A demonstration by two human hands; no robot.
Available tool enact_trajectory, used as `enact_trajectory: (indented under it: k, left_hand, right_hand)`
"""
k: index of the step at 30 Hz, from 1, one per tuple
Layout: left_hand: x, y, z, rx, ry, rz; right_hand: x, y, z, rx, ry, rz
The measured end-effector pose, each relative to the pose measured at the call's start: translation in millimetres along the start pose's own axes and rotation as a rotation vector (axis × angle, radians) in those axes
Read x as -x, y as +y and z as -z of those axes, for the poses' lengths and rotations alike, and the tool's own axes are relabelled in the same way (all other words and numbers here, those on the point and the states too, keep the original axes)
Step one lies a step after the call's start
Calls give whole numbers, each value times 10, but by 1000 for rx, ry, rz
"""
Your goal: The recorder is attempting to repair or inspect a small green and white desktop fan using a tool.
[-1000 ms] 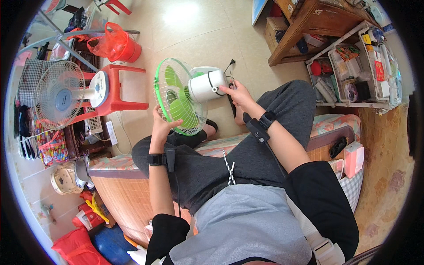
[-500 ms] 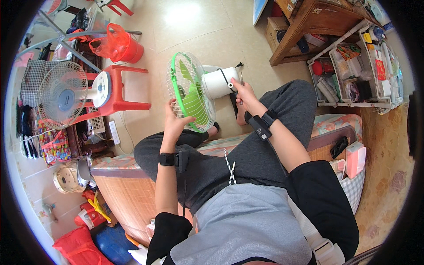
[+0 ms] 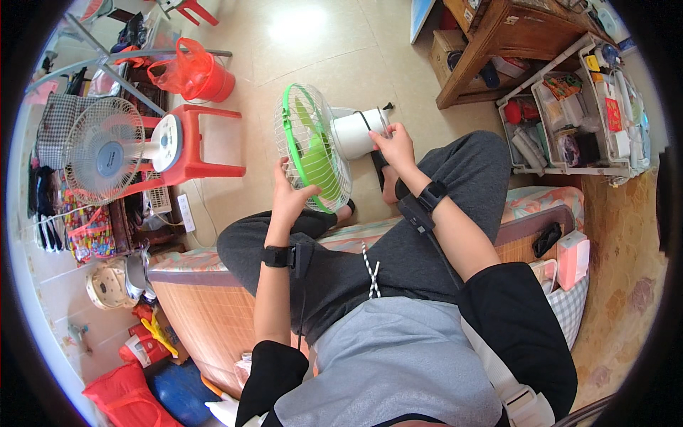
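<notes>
A fan with a green-rimmed wire guard (image 3: 287, 128), green blades (image 3: 313, 153) and a white motor housing (image 3: 352, 135) is tilted on its side in front of my lap. My left hand (image 3: 289, 196) grips the guard's near edge, thumb on the front and fingers round the rim. At the rear of the housing my right hand (image 3: 395, 148) is closed in a pinch. A thin shiny piece shows beside its fingertips; what they hold is mostly hidden. A black cord loop (image 3: 364, 119) lies across the housing.
On a red plastic stool (image 3: 206, 142) at the left stands another fan (image 3: 107, 153). A red bucket (image 3: 213, 78) is behind it. Far right are a wooden desk (image 3: 473, 60) and a white rack (image 3: 562, 167) of small goods. I sit on a mat-covered bed (image 3: 206, 313).
My right hand has moved slightly right and closed in against the back of the housing. The metal shaft seen in it before is now mostly hidden. The fan has shifted slightly right.
</notes>
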State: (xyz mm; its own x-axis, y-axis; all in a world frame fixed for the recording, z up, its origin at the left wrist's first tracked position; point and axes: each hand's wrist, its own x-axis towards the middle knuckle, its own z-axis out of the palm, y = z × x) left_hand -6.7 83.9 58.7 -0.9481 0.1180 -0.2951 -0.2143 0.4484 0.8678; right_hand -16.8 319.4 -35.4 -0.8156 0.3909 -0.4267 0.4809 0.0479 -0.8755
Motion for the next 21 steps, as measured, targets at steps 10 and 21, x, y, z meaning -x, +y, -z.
enact_trajectory:
  k: [10, 21]
  left_hand:
    - [16, 52, 45, -44, 14, 13]
    - [-12, 185, -106, -275, 90, -172]
  right_hand:
    - [-37, 203, -116, -204, -127, 7]
    - [-57, 66, 135, -473, -270, -202]
